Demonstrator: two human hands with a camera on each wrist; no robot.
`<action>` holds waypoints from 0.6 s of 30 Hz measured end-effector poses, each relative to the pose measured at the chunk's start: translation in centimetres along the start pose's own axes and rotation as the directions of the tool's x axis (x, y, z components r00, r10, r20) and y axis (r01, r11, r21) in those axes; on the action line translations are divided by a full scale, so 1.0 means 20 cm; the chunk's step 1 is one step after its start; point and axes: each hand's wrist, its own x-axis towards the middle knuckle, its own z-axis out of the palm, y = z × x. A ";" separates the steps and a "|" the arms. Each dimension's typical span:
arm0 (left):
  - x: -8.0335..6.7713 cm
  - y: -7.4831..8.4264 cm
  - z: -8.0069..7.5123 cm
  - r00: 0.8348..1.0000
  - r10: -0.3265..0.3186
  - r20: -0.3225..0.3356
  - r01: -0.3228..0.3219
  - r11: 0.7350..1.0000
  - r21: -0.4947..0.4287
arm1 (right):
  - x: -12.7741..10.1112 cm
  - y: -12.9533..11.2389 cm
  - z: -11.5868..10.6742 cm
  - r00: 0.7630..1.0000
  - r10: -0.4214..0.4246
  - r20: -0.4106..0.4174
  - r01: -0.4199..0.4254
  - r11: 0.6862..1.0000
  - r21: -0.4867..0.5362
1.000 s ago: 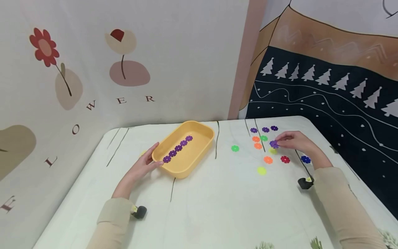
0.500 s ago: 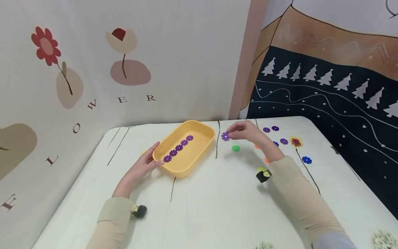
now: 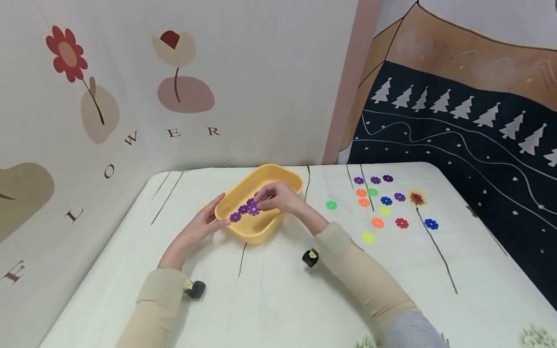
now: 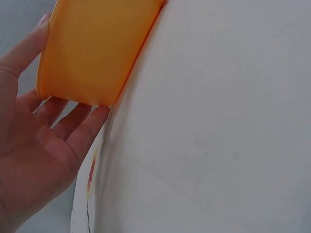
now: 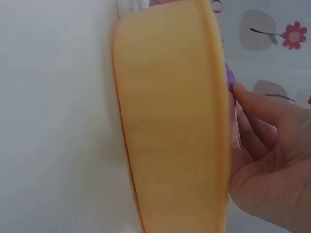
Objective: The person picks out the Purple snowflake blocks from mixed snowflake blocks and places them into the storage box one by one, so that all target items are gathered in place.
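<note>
My left hand (image 3: 197, 231) holds the near-left end of a yellow plastic tray (image 3: 256, 238), thumb at the rim and fingers against the outer wall. In the left wrist view several fingertips touch the tray's wall (image 4: 92, 53). Over the tray, my right hand (image 3: 280, 198) pinches a purple snowflake disc (image 3: 254, 209) between thumb and fingertips. Beneath it, a row of purple snowflake discs (image 3: 235, 217) lies inside the tray, partly hidden by the hand. In the right wrist view the tray's side wall covers most of the held disc (image 5: 230, 77).
To the right on the white cloth (image 3: 278, 299) lie loose discs: purple ones (image 3: 375, 180), orange ones (image 3: 377, 223), green ones (image 3: 331, 205), yellow ones (image 3: 368, 237), blue ones (image 3: 431, 224) and a red one (image 3: 402, 223). Patterned fabric hangs behind the table.
My right hand has carried the purple snowflake disc leftward from the loose discs to above the tray. The left hand has stayed on the tray. The head view has shifted slightly.
</note>
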 end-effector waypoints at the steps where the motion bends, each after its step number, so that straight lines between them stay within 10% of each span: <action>1: 0.00 0.00 0.00 1.000 0.000 0.001 0.000 1.000 -0.001 | 0.02 0.00 0.03 1.000 0.000 -0.003 0.000 1.000 -0.025; 18: 0.00 0.00 0.00 1.000 -0.022 -0.008 0.023 1.000 0.012 | 0.17 -0.02 0.24 0.970 0.244 0.015 -0.232 0.940 -0.250</action>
